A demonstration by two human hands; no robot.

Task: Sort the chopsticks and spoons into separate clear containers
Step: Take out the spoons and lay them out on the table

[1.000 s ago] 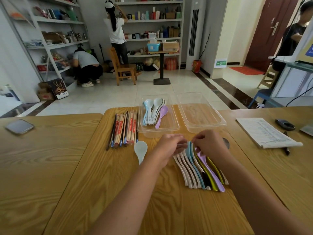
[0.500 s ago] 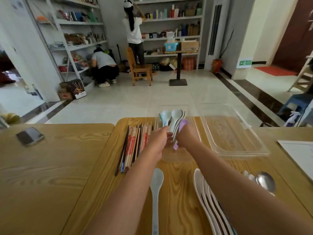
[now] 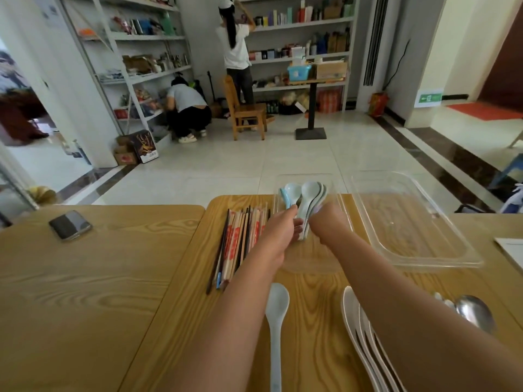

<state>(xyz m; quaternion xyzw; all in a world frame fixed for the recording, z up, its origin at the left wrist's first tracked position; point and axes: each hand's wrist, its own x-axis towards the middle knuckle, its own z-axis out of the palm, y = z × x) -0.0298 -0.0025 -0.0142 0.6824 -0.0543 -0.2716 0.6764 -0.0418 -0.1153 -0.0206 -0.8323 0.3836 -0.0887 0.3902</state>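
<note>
Both my hands reach into the left clear container (image 3: 308, 260), which holds several pale blue and white spoons (image 3: 310, 195). My left hand (image 3: 278, 234) has its fingers curled at the spoon handles on the left side. Facing it, my right hand (image 3: 328, 224) curls its fingers round the same handles from the right. A bundle of chopsticks (image 3: 240, 239) lies on the table left of that container. The right clear container (image 3: 410, 236) holds nothing. One pale spoon (image 3: 276, 312) lies alone between my forearms. A fan of white spoons (image 3: 356, 315) lies partly under my right forearm.
A metal spoon (image 3: 475, 312) lies at the right, near the table edge. A phone (image 3: 69, 224) rests on the neighbouring table at the left. A sheet of paper (image 3: 509, 250) shows at the far right. Two people work at shelves beyond the tables.
Both hands left the spoon pile near me and moved forward into the left container. In the last half second they shifted only slightly at the spoon handles.
</note>
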